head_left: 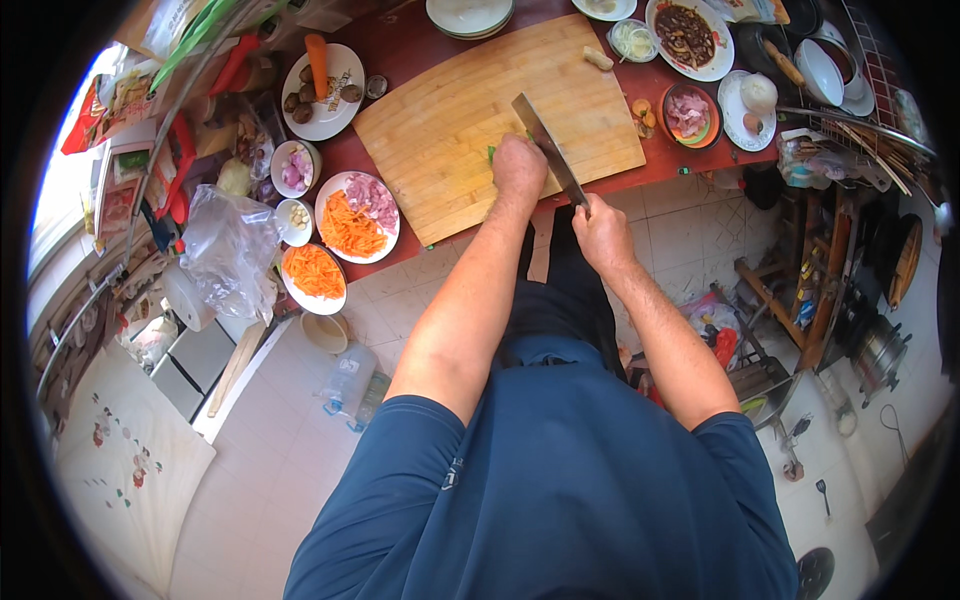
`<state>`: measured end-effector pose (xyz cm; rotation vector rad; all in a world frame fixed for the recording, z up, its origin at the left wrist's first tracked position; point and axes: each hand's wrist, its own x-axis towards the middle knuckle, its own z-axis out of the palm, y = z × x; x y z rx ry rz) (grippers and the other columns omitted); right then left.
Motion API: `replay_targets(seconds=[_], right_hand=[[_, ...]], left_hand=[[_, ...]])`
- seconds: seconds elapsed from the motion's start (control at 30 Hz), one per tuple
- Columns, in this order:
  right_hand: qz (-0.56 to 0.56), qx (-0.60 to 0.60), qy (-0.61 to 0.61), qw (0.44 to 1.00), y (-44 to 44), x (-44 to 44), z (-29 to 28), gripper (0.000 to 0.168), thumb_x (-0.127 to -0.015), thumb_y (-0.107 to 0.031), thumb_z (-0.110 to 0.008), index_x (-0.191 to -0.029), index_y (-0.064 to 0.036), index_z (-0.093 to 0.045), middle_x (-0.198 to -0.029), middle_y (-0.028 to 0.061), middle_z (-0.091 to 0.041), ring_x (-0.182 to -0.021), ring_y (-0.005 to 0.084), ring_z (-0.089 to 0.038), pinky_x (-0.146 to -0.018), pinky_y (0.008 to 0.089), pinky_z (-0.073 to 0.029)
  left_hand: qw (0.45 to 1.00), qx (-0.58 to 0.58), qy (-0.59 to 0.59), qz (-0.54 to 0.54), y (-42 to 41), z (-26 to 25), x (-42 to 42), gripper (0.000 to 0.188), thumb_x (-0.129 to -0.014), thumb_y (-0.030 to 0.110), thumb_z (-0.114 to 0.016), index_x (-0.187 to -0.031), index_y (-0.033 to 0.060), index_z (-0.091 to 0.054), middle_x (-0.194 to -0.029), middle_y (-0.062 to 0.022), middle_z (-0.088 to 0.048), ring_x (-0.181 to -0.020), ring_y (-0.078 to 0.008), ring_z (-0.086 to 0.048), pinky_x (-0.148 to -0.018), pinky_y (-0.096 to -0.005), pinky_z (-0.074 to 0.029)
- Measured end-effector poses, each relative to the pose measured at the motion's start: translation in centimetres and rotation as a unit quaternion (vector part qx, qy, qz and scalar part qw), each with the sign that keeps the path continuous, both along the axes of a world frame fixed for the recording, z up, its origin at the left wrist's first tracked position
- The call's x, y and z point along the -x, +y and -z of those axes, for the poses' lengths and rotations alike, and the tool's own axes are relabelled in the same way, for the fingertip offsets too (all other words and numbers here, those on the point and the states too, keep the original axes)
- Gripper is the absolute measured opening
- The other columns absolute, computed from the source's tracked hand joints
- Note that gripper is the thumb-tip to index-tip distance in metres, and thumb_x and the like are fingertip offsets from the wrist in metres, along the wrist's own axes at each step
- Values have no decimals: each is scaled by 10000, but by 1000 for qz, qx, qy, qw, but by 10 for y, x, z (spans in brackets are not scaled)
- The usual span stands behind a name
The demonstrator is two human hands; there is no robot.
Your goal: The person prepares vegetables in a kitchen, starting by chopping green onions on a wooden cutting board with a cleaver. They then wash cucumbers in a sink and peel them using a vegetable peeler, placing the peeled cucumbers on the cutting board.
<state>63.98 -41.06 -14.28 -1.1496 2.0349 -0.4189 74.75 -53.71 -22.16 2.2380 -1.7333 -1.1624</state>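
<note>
My right hand [602,234] is closed around the handle of a cleaver [550,147], whose blade slants up and left over a wooden cutting board [450,120]. Just left of the blade, my left hand [519,169] is curled down on the board, fingers bent. A bit of something green [491,154] shows at the edge of that hand; most of it is hidden beneath the fingers. A knobbly piece of what looks like ginger root [598,58] lies near the board's far right corner.
Plates of shredded carrot [315,271] and of carrot with sliced raw meat [373,201] stand left of the board, by a bowl of shallots [295,169]. To the right are a bowl of raw meat [687,115], a plate of dark sauce [684,34] and a plate with an onion [759,94].
</note>
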Motion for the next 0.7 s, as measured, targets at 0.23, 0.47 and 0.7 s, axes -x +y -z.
replay_targets(seconds=[0.23,0.47,0.7], right_hand=[[2,-25,-6,1000,-2,1,3,161,-916,-168,-592,-962,-21,-639,-809,251,-669,-820,452,-651,-727,536,-518],[6,-31,-15,999,-14,0,7,173,-920,-173,-585,-942,-7,-628,-824,267,-664,-836,465,-645,-738,545,-511],[-15,-37,-18,999,-5,5,-1,183,-920,-168,-582,-941,10,-618,-826,279,-663,-848,465,-648,-751,548,-512]], left_hand=[[1000,-10,-13,14,-1,1,0,246,-901,199,-611,-963,-38,-630,-904,-261,-695,-905,-426,-672,-803,-495,-535],[999,1,-18,34,-3,1,0,260,-910,205,-600,-948,-51,-622,-902,-278,-688,-905,-439,-666,-797,-511,-529],[999,5,-20,47,-3,-2,-2,245,-913,183,-600,-958,-58,-614,-894,-282,-685,-897,-445,-666,-790,-511,-528]])
